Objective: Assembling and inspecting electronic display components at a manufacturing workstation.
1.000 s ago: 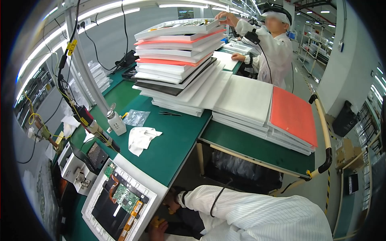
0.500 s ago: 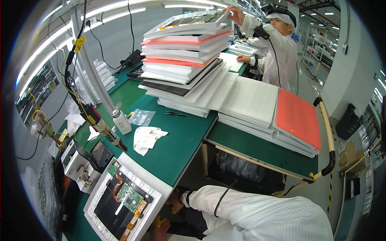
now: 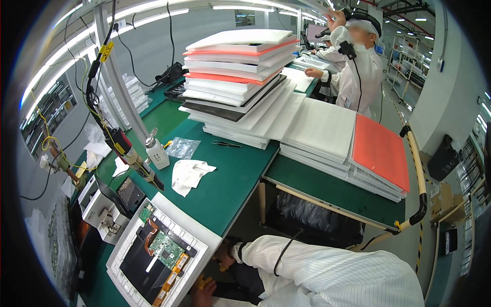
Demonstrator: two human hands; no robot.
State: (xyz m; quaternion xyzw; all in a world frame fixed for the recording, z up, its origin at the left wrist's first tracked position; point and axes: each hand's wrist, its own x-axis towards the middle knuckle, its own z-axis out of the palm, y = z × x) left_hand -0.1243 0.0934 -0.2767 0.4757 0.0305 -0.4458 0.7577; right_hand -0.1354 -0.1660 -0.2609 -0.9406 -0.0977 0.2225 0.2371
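Observation:
Below the near edge of the bench, my right hand (image 3: 223, 254) hangs low, with yellow covering on a fingertip. My left hand (image 3: 204, 293) is close by at the bottom, also with yellow on its fingertips. Shadow and the bench edge hide most of the fingers, so their grip cannot be made out. Nearest to both hands is a white foam tray (image 3: 198, 251) on the bench. In it lies a black panel (image 3: 140, 262) with a green circuit board (image 3: 168, 249) and an orange-brown ribbon cable (image 3: 152, 234).
An electric screwdriver (image 3: 134, 159) hangs over the bench beside a white pump bottle (image 3: 156, 151). A white cloth (image 3: 190, 176), clear bag (image 3: 183, 148) and tweezers (image 3: 226, 144) lie beyond. Stacked foam trays (image 3: 235, 69) rise behind; a cart (image 3: 312, 184) holds more. A co-worker (image 3: 360, 77) stands behind.
The co-worker has lifted the top tray with its circuit board off the stack, and it is mostly out of view. A white foam sheet now tops the stack. My hands have barely moved.

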